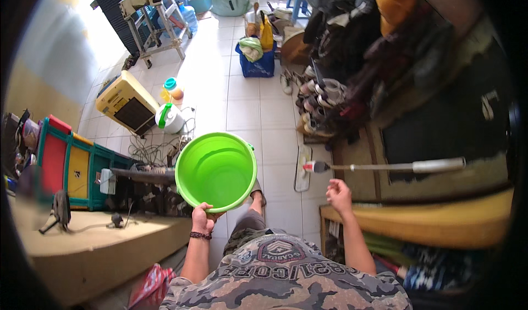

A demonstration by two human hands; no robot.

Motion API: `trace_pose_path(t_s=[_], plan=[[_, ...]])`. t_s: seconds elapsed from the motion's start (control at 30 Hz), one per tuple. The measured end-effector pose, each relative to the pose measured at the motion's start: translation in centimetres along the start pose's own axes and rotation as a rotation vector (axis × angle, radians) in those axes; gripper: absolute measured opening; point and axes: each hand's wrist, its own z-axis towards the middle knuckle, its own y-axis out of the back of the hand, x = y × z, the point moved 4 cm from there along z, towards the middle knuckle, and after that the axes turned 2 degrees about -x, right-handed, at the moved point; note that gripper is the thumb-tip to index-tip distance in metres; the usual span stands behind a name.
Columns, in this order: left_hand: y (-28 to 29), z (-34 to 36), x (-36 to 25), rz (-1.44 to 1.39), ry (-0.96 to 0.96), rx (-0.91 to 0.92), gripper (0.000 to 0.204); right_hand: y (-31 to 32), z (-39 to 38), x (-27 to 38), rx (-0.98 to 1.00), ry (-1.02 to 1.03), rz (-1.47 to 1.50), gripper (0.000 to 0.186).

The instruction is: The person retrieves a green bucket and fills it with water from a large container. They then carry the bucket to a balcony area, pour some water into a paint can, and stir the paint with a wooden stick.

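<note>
In the left hand (202, 220), the green bucket (217, 172) is held by its near rim, with the thumb and fingers gripping the edge. The right hand (339, 195) holds nothing; its fingers are loosely bent, near a long stick (379, 167) but apart from it. One hand alone may let the bucket swing, so a firm grip and a slow, steady arm should help, and the right hand could hold the other side. It is best kept off the messy cords (154, 149) to its left. The floor (245, 90) is pale tile. Shoes (314, 104) sit in a pile on the right, and a blue bag (256, 66) stands farther off.
</note>
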Motion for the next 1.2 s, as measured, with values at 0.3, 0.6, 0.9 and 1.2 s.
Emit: trace_pose_path(t_s=[0.3,0.6,0.9,1.2], plan=[[-12.0,20.6,-14.8,-0.094,0.018,-0.005,0.044,-11.8,24.2,7.5,0.154,-0.408,0.079,0.029],[-23.5,39.2,-30.3,-0.225,-0.03,-0.077,0.051,-33.3,55.0,23.9,0.477,-0.246,-0.051,0.029],[-32.5,59.1,-47.2,-0.328,-0.08,-0.197,0.043,-51.6,79.3,48.2,0.544,0.024,-0.248,0.028],[-38.6,87.6,-60.0,-0.218,0.022,-0.171,0.053,-65.1,93.1,47.7,0.481,-0.235,-0.329,0.022]])
